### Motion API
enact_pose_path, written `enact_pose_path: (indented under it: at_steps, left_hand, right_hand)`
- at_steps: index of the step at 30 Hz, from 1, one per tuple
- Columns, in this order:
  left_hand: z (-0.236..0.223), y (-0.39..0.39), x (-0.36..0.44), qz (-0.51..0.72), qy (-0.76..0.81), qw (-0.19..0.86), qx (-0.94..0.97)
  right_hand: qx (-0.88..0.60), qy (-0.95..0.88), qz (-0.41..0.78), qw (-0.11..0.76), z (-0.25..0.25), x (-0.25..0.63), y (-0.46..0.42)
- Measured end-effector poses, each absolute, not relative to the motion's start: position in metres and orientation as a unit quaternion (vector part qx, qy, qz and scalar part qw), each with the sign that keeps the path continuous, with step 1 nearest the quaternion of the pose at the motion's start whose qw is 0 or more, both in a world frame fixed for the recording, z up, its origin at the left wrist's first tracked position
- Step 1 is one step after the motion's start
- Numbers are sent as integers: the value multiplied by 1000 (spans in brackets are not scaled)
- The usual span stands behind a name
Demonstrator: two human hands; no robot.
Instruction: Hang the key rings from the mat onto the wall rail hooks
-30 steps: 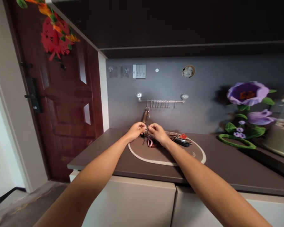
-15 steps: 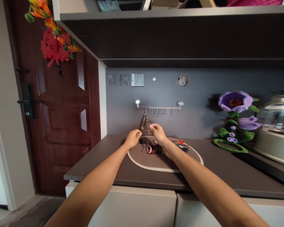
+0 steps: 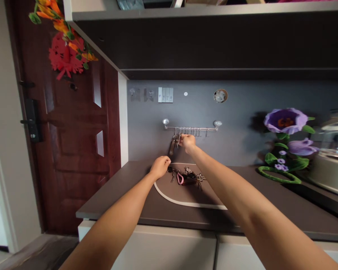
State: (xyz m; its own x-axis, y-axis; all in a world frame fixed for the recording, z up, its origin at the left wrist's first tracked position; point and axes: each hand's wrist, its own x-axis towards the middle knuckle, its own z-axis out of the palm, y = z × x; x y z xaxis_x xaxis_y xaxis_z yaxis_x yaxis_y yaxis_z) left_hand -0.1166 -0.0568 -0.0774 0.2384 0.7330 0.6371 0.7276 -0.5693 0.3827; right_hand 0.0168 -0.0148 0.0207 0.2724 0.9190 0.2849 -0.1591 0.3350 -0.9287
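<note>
My right hand point(image 3: 187, 142) is raised to the metal hook rail point(image 3: 191, 129) on the wall, its fingers pinching a key ring point(image 3: 179, 138) close under the hooks. Beside it a brown key fob point(image 3: 172, 147) hangs from a hook at the left end. Lower down, my left hand point(image 3: 160, 167) hovers by the mat's left edge, fingers curled together with nothing visible in them. Loose keys point(image 3: 173, 175), a pink carabiner point(image 3: 180, 178) and several other key bunches point(image 3: 192, 174) lie on the rimmed brown mat point(image 3: 169, 193). My right forearm covers the mat's right part.
An overhead shelf point(image 3: 202, 41) juts out above the hooks. Purple felt flowers point(image 3: 285, 120) and a glass-topped appliance point(image 3: 334, 153) stand at the right of the counter point(image 3: 115, 191). A dark red door point(image 3: 73, 161) is on the left.
My right hand has moved up with the key ring, from below the hanging fob to the hooks. My left hand has barely moved. The camera view has shifted slightly.
</note>
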Motion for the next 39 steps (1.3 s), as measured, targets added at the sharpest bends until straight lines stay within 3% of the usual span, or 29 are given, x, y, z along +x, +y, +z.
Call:
enact_pose_path:
  at_steps: [14,39]
  left_hand:
    - [-76,-55,-117,393,464,-17,794]
    - [-78,-51,-125,380,515,-22,768]
  right_hand:
    - [-456,-381,413,690,22,10,4]
    - [-453,-460,417,640,-11,33,-12]
